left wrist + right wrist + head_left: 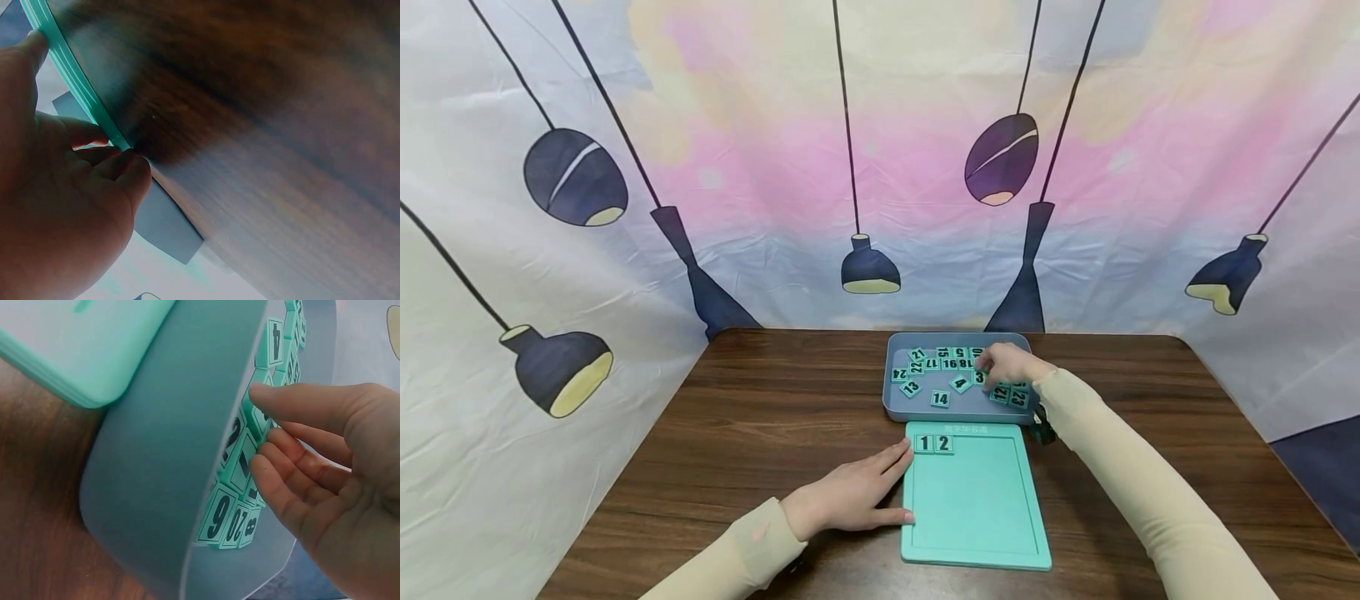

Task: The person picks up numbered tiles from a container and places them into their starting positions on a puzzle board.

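My left hand lies beside a mint-green number board, its thumb and fingertips touching the left edge. In the left wrist view, fingers meet the green rim. Tiles 1 and 2 sit side by side in the board's top left corner. Over the right part of a grey-blue tray, my right hand pinches at the number 3 tile with thumb and fingertips. The right wrist view shows the thumb on that tile, partly hiding it, with the 4 tile close by.
Several loose number tiles lie in the tray at various angles, such as 14 and 13. The tray's raised wall stands just behind the board. A brown wooden table carries everything, and a lamp-patterned cloth hangs behind.
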Action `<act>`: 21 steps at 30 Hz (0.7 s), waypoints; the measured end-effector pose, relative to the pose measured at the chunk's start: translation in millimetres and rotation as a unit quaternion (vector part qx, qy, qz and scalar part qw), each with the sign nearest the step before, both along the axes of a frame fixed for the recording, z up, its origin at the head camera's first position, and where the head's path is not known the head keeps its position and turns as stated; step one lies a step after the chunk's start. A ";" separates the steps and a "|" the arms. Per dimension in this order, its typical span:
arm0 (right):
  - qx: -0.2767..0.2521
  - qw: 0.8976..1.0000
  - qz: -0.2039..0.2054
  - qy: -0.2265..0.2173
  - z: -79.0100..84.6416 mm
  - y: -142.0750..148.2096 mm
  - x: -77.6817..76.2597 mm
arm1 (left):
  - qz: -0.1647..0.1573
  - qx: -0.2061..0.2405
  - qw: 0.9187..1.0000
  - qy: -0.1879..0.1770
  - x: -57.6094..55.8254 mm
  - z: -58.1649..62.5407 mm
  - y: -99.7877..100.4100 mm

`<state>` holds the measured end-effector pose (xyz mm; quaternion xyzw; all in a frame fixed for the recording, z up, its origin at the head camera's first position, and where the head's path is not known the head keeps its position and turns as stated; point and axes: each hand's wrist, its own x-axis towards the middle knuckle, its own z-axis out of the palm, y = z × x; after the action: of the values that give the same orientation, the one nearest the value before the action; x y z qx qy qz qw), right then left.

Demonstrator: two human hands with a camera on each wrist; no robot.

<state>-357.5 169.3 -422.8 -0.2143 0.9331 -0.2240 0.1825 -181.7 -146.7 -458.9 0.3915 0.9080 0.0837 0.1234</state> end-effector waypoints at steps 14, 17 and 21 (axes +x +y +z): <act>-0.009 1.000 -0.008 0.008 -6.8 -0.9 3.2 | 0.009 -0.006 1.000 -0.009 2.5 3.0 1.7; -0.008 1.000 -0.010 0.008 -6.6 -1.4 3.0 | 0.008 -0.006 1.000 -0.007 2.5 3.7 1.8; -0.007 1.000 -0.011 0.009 -6.7 -1.4 3.2 | 0.008 -0.005 1.000 -0.008 2.3 4.4 2.0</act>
<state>-354.3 167.9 -429.5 -0.2074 0.9353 -0.2303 0.1706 -179.5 -144.7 -454.5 0.3828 0.9106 0.0832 0.1315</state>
